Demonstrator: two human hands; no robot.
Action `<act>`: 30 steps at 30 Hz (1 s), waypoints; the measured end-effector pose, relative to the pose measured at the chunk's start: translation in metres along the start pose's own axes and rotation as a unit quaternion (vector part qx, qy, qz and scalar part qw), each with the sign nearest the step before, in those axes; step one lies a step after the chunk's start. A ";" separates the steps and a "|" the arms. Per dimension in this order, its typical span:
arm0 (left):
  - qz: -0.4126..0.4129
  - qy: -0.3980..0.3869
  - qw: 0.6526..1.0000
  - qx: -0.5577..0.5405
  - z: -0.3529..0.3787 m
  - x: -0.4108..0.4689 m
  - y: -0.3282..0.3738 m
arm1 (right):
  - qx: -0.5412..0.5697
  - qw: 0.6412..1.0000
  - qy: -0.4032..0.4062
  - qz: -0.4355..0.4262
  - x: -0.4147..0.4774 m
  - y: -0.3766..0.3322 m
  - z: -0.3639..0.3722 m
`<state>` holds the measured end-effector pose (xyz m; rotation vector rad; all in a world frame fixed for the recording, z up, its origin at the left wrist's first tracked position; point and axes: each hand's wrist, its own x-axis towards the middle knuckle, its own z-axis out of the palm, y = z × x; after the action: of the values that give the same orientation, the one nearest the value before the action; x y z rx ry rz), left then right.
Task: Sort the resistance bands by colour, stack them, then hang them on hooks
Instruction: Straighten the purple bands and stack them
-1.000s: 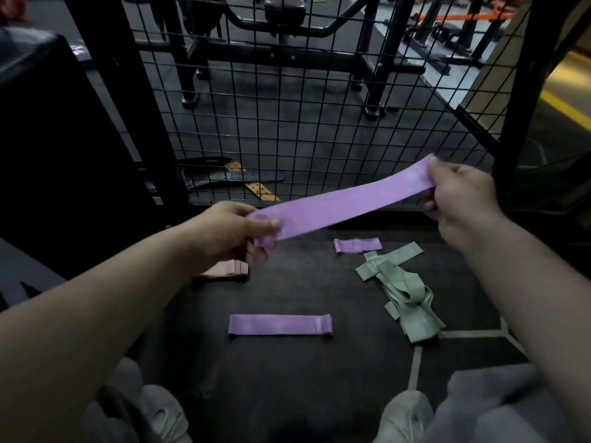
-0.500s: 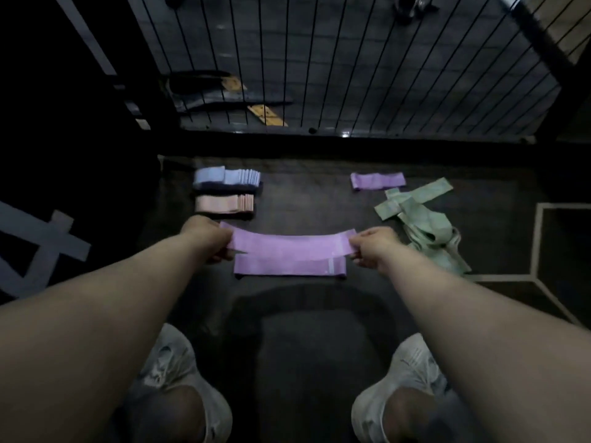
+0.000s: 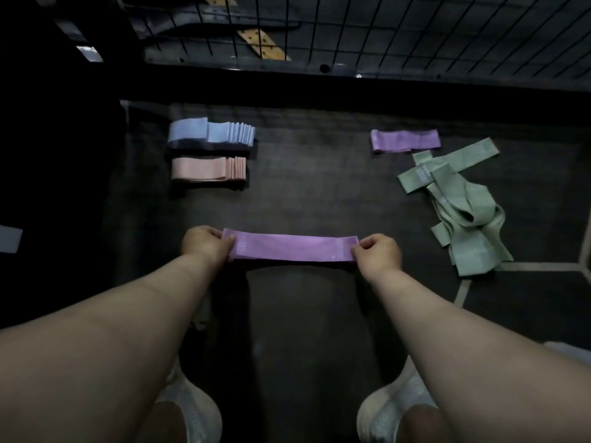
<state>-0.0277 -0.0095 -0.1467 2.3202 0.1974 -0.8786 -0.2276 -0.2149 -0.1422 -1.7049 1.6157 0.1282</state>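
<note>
A purple band (image 3: 289,248) lies flat on the dark mat, covering another purple band beneath it. My left hand (image 3: 206,244) pinches its left end and my right hand (image 3: 379,253) pinches its right end. Another purple band (image 3: 405,140) lies alone at the back right. Beside it sprawls a loose heap of green bands (image 3: 460,203). At the back left sit two neat stacks: blue bands (image 3: 211,132) behind, pink bands (image 3: 208,168) in front.
A black wire mesh fence (image 3: 383,30) runs along the far edge of the mat, with belts and gym gear behind it. A dark bulky object fills the left side. My two white shoes (image 3: 393,407) stand at the near edge. Pale floor lines cross at the right.
The purple band, held stretched in the air a second ago, has come down onto the purple band on the mat. My view has tilted down to the floor.
</note>
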 end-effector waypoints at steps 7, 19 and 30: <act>-0.020 0.006 1.000 -0.017 0.013 0.002 -0.005 | 0.009 1.000 0.010 -0.004 0.007 0.011 0.014; -0.008 -0.009 1.000 0.024 0.024 0.011 -0.007 | -0.043 0.998 0.025 -0.030 0.018 0.020 0.023; 0.283 -0.004 0.810 0.513 0.019 0.008 -0.007 | -0.387 0.882 -0.084 -0.256 0.018 0.012 0.013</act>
<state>-0.0345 -0.0166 -0.1666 3.0199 -1.2142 -0.7479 -0.2289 -0.2209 -0.1670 -2.5827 0.9662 0.7134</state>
